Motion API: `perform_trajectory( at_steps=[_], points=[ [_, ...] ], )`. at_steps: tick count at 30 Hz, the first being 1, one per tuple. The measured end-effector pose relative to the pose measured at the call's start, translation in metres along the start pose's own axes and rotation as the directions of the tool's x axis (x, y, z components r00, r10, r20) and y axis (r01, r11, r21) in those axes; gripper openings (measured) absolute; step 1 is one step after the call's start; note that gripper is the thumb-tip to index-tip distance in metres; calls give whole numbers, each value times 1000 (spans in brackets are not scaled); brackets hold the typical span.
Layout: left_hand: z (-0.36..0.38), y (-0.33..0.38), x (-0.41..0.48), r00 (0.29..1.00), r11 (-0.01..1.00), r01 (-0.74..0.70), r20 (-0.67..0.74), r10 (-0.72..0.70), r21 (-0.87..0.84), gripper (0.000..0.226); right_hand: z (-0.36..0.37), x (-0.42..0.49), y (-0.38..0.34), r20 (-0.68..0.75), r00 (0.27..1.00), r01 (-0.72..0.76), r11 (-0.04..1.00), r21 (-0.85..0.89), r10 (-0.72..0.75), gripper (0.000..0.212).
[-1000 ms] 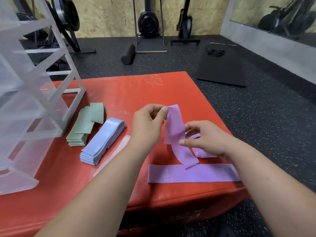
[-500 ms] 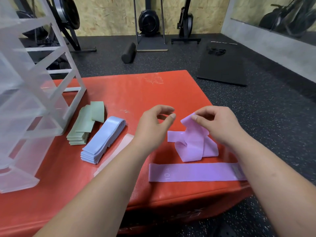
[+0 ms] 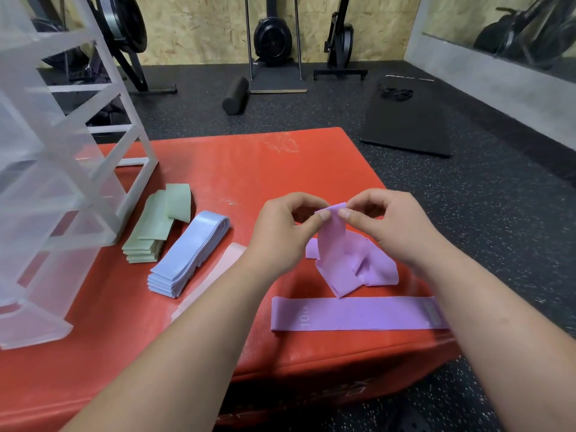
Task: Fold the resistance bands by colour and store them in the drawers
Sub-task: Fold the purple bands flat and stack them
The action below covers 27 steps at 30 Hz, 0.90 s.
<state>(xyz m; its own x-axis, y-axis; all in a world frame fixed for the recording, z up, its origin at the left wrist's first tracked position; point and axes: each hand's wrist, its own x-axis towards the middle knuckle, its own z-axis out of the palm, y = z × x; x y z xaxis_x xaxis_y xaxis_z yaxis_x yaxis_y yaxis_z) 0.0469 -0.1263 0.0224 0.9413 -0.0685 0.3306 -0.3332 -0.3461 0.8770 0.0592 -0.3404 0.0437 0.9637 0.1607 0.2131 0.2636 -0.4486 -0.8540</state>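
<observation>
Left hand (image 3: 282, 235) and right hand (image 3: 394, 227) both pinch the top end of a purple band (image 3: 338, 254) between thumb and fingers; its lower part lies crumpled on the red surface (image 3: 237, 169) near the right edge. A second purple band (image 3: 355, 313) lies flat along the near edge. Green stack (image 3: 156, 226), blue stack (image 3: 190, 252) and a pink band (image 3: 215, 275) lie toward the left, beside the clear drawer unit (image 3: 53, 169).

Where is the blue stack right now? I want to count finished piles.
In the head view, the blue stack lies left of centre on the red box, between the green stack and a pink band.
</observation>
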Motion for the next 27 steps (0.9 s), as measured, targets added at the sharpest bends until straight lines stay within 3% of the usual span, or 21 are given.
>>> perform_trajectory(
  at_steps=[2, 5, 8, 11, 14, 18, 21, 27],
  points=[
    [0, 1, 0, 1000, 1000, -3, -10, 3, -23, 6, 0, 1, 1, -6, 1000, 15, 999, -36, -16, 21],
    [0, 3, 0, 1000, 998, -1, -12, 0, -67, 7, 1, -1, -6, 85, 996, 34, 999, 41, -38, 41],
    [1, 2, 0, 1000, 995, 10, -20, -12, -98, 7, 4, -1, -9, 108, 993, 37, 998, 43, -41, 29],
    [2, 0, 1, 995, 996, 15, -93, -24, -93, 7, 7, -1, -10, 22, 1000, 5, 998, 70, -6, 12],
    [5, -7, 1, 982, 995, 93, -159, -98, -38, 6, 7, 0, -13, -82, 995, -49, 986, 160, 63, 9],
    [14, -11, -4, 987, 988, 142, -81, -137, 54, 12, 6, 0, -15, -143, 972, -133, 943, 305, 184, 13],
    [22, -7, -6, 987, 987, 161, 19, -161, 19, 13, 6, -1, -19, -150, 960, -164, 906, 391, 238, 11],
    [24, -16, -5, 974, 975, 223, 49, -222, -22, 8, 5, -2, -17, -193, 929, -214, 883, 417, 316, 16]
  ],
)
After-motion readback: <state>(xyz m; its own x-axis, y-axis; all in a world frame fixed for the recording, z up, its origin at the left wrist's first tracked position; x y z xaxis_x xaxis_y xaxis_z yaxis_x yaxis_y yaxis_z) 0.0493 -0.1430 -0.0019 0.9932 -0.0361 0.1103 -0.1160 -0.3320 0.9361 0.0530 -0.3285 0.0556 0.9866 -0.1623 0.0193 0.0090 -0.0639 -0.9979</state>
